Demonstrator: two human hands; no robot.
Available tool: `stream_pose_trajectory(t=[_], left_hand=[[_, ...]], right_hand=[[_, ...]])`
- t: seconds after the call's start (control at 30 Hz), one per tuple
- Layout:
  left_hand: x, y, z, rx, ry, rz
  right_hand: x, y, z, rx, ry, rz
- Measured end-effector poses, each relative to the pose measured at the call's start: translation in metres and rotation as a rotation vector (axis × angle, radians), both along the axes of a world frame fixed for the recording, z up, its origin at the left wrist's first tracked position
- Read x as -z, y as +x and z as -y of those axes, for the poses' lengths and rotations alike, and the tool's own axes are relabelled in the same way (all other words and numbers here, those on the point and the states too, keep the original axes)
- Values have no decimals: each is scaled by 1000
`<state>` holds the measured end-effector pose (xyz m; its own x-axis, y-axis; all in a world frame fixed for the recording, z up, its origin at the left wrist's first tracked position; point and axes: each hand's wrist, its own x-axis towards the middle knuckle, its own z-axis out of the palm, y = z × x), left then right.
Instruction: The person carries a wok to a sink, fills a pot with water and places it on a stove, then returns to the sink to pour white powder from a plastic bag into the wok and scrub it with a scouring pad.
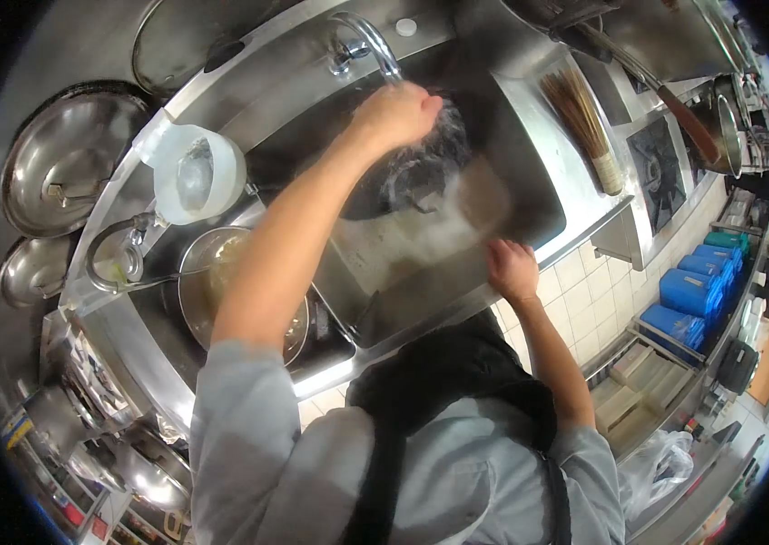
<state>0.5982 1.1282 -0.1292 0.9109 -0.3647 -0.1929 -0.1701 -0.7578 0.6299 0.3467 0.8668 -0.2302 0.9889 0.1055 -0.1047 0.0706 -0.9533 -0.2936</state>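
My left hand (396, 115) reaches across the sink (543, 204) to the end of the curved faucet spout (374, 41). Its fingers are closed around the spout's tip. Water (416, 168) sprays and churns below that hand, over a dark area of the basin whose details are blurred. A small greyish piece (426, 203) shows in the sink beneath the spray. Over the sink's front rim, my right hand (512, 269) is held with curled fingers; whether anything lies inside them is hidden.
Left of the basin stand a translucent plastic jug (227, 177) and a metal bowl (194, 282) in a second sink. A bamboo brush (580, 127) lies on the right ledge, beside a stove burner (657, 168). Large metal lids (76, 154) lean at far left.
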Motion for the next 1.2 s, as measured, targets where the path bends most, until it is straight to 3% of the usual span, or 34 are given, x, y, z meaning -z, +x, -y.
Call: stream_pose_trajectory(t=[0.1, 0.2, 0.3, 0.43, 0.6, 0.73, 0.97, 1.03, 1.2], left_hand=[[-16, 18, 12, 52, 115, -45], [-10, 23, 19, 105, 72, 13], [-17, 11, 15, 16, -12, -8], [27, -15, -25, -248, -407, -114], [85, -71, -70, -792, -910, -452], [114, -119, -84, -1111, -1195, -517], [183, -176, -90, -1381, -1071, -590], [186, -178, -88, -1423, -989, -579], [169, -166, -91, -1459, -954, -547]], right_hand=[[1, 5, 3, -32, 67, -40], [-1, 19, -2, 46, 309, -137], [-6, 45, -14, 32, 446, -170], [-30, 90, -51, 64, 610, -146], [-51, 148, -101, -56, 770, -124], [-56, 188, -135, -155, 745, -48], [-67, 236, -168, -65, 898, -259], [-78, 239, -173, 88, 1144, -357], [-87, 241, -170, 115, 1188, -394]])
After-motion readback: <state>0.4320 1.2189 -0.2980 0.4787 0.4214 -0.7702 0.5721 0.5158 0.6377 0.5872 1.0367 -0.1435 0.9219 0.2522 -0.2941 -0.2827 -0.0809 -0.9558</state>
